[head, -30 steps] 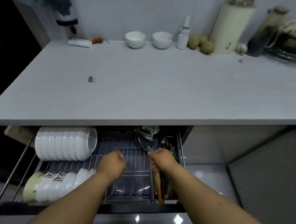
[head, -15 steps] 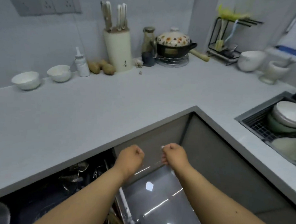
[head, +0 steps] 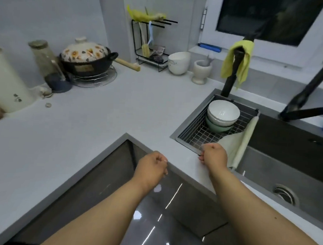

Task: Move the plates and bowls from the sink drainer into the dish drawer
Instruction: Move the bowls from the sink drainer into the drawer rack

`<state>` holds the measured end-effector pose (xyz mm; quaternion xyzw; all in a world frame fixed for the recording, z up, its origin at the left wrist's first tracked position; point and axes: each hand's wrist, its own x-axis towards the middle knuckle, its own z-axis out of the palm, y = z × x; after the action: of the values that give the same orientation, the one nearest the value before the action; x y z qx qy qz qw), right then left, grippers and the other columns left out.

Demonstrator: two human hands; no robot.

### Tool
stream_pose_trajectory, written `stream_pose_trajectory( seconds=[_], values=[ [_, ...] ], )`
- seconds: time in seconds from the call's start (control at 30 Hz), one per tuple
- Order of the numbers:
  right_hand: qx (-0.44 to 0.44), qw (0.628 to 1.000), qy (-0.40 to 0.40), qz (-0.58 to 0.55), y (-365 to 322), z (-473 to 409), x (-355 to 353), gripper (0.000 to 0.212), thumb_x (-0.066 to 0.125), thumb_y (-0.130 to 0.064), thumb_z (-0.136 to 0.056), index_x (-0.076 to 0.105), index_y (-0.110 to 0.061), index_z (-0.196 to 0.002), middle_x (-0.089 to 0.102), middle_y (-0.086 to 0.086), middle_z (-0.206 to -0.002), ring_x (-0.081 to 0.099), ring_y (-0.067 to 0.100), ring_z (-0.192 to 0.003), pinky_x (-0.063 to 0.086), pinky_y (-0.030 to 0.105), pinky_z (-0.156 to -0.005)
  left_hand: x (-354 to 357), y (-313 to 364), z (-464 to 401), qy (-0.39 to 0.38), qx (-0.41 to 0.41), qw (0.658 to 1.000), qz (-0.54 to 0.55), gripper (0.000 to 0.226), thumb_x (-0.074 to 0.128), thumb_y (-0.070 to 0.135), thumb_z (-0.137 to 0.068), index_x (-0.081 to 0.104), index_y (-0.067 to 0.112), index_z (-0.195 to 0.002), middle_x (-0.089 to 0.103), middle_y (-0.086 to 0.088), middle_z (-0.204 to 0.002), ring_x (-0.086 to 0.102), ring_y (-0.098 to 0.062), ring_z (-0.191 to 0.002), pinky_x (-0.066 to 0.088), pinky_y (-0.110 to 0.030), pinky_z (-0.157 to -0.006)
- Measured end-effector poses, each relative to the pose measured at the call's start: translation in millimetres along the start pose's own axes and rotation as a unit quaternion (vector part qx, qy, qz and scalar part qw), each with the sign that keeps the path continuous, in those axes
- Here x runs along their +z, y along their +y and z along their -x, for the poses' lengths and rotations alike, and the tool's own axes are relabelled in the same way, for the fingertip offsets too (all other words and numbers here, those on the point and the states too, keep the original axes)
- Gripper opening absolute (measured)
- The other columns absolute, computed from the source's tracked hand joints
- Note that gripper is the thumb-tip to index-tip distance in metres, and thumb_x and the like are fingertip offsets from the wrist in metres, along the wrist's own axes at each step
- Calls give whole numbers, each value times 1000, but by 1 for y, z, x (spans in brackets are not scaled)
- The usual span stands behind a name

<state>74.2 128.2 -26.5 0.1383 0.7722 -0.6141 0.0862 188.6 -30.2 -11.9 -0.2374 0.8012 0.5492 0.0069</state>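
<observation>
The wire sink drainer (head: 197, 135) sits in the left end of the sink. It holds a stack of bowls, white bowls (head: 223, 111) on top of a green bowl (head: 217, 127). Pale plates (head: 237, 144) lean on edge at the drainer's right side. My right hand (head: 213, 156) hovers with curled fingers at the drainer's near corner and holds nothing. My left hand (head: 151, 169) is a loose fist over the counter's inner corner, also with nothing in it. The dish drawer is out of view.
A black faucet (head: 232, 75) draped with a yellow cloth (head: 243, 61) stands behind the drainer. The steel sink basin (head: 286, 173) lies to the right. A floral-lidded pot (head: 85, 59), a white crock (head: 179, 63), a mortar (head: 201, 72) and a utensil rack (head: 150, 44) line the back.
My view has swung right from the open dish drawer to the sink. Both hands left the drawer and rose toward the drainer, the right one now at its near corner.
</observation>
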Motion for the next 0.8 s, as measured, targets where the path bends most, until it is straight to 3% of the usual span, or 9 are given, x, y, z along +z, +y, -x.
stream_pose_trajectory(
  seconds=[0.13, 0.27, 0.37, 0.43, 0.6, 0.7, 0.8],
  values=[
    [38, 998, 45, -22, -5, -58, -29, 10, 46, -14, -93, 54, -10, -87, 57, 9, -68, 54, 20, -58, 49, 33, -61, 34, 22, -31, -15, 3, 1000, 12, 15, 48, 10, -89, 61, 16, -84, 68, -6, -69, 63, -19, -63, 56, -37, -70],
    [54, 997, 54, -10, -14, -110, -45, 20, 45, -15, -97, 55, -8, -81, 54, 11, -65, 52, 20, -55, 45, 30, -56, 57, 39, -55, -24, 10, 999, 25, 13, 49, 13, -94, 62, 13, -90, 66, -6, -74, 60, -13, -63, 49, -20, -54],
    [72, 996, 59, 1, -17, -147, -48, 23, 46, -20, -98, 57, -3, -107, 58, 12, -65, 55, 22, -53, 47, 27, -51, 69, 44, -74, -30, 17, 999, 19, 14, 51, 15, -94, 62, 16, -87, 67, -4, -73, 61, -13, -65, 49, -19, -57],
    [83, 995, 61, 14, -17, -171, -48, 33, 46, -24, -98, 58, 3, -113, 61, 13, -66, 59, 23, -52, 48, 27, -48, 75, 47, -84, -33, 12, 999, 22, 14, 51, 14, -93, 62, 17, -85, 67, -6, -74, 62, -14, -66, 52, -25, -62],
    [108, 989, 78, 58, -28, -216, -46, 46, 44, -33, -98, 63, 9, -94, 64, 15, -63, 59, 23, -50, 51, 28, -49, 86, 48, -104, -44, 11, 999, 28, 14, 51, 16, -95, 62, 18, -87, 69, -5, -72, 64, -18, -69, 55, -35, -72],
    [123, 983, 70, 113, -39, -233, -46, 34, 46, -26, -96, 61, 2, -85, 63, 11, -61, 55, 21, -48, 46, 27, -48, 90, 45, -111, -41, 1, 998, 36, 14, 50, 16, -95, 63, 18, -89, 69, -6, -72, 65, -18, -69, 56, -35, -73],
    [123, 969, 62, 206, -48, -243, -47, 16, 51, -13, -89, 61, -3, -82, 65, 10, -75, 59, 25, -66, 44, 26, -54, 91, 42, -114, -43, -20, 998, 40, 14, 50, 16, -96, 63, 15, -92, 68, -6, -72, 62, -13, -64, 55, -29, -67]
  ],
)
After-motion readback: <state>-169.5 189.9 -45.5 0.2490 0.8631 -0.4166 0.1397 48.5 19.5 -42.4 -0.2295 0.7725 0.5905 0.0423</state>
